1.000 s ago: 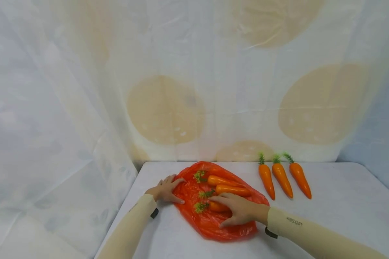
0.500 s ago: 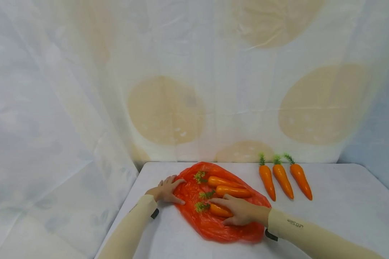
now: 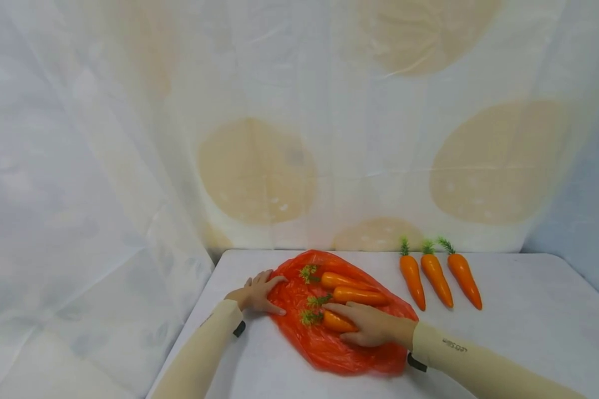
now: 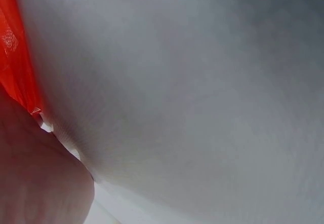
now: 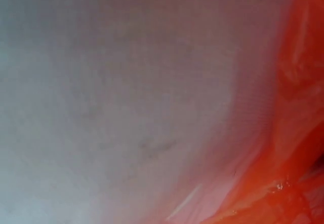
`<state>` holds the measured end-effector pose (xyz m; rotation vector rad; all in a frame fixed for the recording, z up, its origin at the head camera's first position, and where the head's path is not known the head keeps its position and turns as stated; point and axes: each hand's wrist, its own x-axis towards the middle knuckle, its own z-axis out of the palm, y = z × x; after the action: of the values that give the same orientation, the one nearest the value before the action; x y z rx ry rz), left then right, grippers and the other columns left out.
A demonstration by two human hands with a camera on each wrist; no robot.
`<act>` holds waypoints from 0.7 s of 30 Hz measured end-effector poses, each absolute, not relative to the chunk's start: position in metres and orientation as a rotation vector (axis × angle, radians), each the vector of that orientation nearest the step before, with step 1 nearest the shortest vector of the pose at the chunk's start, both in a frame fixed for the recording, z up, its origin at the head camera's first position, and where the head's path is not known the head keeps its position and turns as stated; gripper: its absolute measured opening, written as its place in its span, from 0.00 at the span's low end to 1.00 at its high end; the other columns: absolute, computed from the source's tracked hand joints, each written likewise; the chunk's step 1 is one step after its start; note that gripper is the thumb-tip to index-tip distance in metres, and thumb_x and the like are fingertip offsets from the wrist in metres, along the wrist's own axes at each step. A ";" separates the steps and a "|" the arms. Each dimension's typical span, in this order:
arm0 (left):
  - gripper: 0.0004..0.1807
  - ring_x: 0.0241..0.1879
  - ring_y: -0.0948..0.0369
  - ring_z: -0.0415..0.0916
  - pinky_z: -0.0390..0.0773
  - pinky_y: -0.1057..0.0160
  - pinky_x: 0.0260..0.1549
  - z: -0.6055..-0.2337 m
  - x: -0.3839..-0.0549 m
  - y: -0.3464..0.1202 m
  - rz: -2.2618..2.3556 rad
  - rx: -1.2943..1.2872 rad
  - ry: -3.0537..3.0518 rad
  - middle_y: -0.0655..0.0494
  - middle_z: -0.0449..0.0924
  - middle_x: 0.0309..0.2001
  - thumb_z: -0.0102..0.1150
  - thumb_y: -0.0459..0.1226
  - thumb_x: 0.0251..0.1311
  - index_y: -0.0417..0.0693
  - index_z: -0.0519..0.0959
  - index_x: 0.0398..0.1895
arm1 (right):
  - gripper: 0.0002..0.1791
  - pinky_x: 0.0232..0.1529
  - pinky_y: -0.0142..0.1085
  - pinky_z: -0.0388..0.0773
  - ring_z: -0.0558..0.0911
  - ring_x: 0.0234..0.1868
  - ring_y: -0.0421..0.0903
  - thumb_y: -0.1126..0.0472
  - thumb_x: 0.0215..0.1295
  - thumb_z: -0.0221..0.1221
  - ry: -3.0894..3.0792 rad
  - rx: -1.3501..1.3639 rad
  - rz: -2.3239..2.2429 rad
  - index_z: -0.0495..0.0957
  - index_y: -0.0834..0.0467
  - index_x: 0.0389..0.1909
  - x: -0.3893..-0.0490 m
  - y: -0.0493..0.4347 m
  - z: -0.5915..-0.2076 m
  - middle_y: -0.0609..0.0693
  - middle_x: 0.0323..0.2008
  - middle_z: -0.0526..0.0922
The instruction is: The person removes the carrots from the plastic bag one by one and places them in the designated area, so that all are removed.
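Observation:
A red plastic bag [image 3: 299, 332] lies spread out on the white table. On it lie orange carrots with green tops: one at the back [image 3: 339, 279], a middle carrot [image 3: 361, 296] and a nearest carrot [image 3: 336, 322]. My right hand [image 3: 371, 324] holds that nearest carrot, fingers over its far side and thumb along its near side, covering its tip end. With fingers and thumb spread, my left hand [image 3: 259, 293] rests on the bag's left edge. The left wrist view catches part of the hand [image 4: 40, 178] beside the bag [image 4: 12, 46].
To the right of the bag, three more carrots lie in a row near the table's back edge: a left one [image 3: 412, 281], a middle one [image 3: 436, 280] and a right one [image 3: 465, 280]. A pale curtain with tan spots [image 3: 257, 172] hangs behind the table [image 3: 519, 310].
My right thumb has drawn in from the bag toward the nearest carrot, and more of that carrot shows. My left hand stays where it was on the bag.

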<state>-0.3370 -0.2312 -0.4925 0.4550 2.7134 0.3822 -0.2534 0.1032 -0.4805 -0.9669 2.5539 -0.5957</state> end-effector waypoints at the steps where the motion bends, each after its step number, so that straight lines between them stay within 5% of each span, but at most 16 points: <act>1: 0.49 0.76 0.43 0.42 0.41 0.34 0.73 -0.492 -0.337 -0.231 0.374 0.456 2.710 0.47 0.44 0.78 0.68 0.67 0.44 0.72 0.59 0.72 | 0.37 0.55 0.48 0.78 0.73 0.47 0.39 0.43 0.66 0.61 2.557 -0.961 -0.598 0.55 0.28 0.73 -0.254 0.103 -0.481 0.39 0.57 0.75; 10: 0.50 0.77 0.45 0.41 0.42 0.35 0.73 -0.498 -0.342 -0.233 0.359 0.433 2.709 0.49 0.43 0.79 0.67 0.68 0.44 0.75 0.58 0.72 | 0.38 0.58 0.50 0.79 0.76 0.50 0.38 0.43 0.68 0.60 2.559 -1.001 -0.669 0.54 0.34 0.75 -0.259 0.105 -0.481 0.43 0.65 0.73; 21: 0.50 0.77 0.45 0.42 0.43 0.35 0.73 -0.497 -0.341 -0.233 0.357 0.438 2.718 0.50 0.43 0.79 0.67 0.69 0.42 0.75 0.58 0.72 | 0.41 0.57 0.50 0.77 0.74 0.51 0.40 0.43 0.63 0.64 2.585 -0.937 -0.621 0.56 0.31 0.73 -0.257 0.101 -0.487 0.40 0.58 0.75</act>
<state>-0.3410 -0.2330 -0.4970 0.4377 2.7182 0.3566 -0.2572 0.1014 -0.4868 -0.9375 2.5845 -0.6215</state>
